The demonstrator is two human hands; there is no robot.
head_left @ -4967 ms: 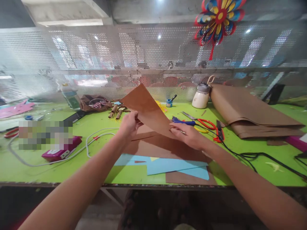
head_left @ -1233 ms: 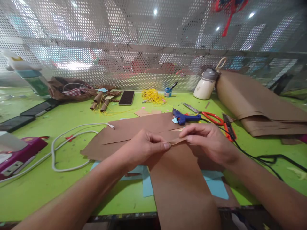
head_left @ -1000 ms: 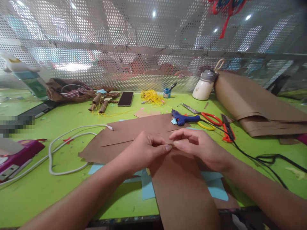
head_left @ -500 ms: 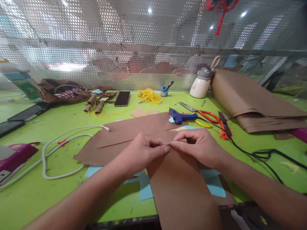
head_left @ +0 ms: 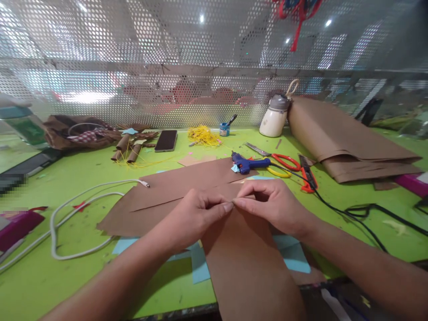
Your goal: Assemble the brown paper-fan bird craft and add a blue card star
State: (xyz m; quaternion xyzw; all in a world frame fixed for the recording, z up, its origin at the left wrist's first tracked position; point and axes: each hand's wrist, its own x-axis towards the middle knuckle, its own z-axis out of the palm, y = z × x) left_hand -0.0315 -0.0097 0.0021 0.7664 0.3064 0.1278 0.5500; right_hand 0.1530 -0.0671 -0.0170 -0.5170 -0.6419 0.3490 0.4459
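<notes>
A long strip of brown paper (head_left: 247, 263) runs from my hands down over the table's near edge. My left hand (head_left: 195, 216) and my right hand (head_left: 272, 205) meet at its far end, both pinched shut on the paper's top edge with thumbs and forefingers almost touching. Under the strip lie more brown paper sheets (head_left: 174, 187) and light blue paper pieces (head_left: 294, 258) on the green table (head_left: 83, 174).
A blue glue gun (head_left: 245, 164), red-handled scissors (head_left: 282, 159) and a black cord (head_left: 361, 214) lie right of my hands. A white cable (head_left: 76, 209) loops at left. Folded brown paper (head_left: 344, 142), a white jug (head_left: 273, 118), yellow strands (head_left: 202, 135), a phone (head_left: 166, 140) and paper rolls (head_left: 129, 149) line the back.
Five seconds ago I held a brown sheet raised; since then a strip lies flat and hangs over the edge. In the last second my right hand slid left until its fingertips met my left hand's.
</notes>
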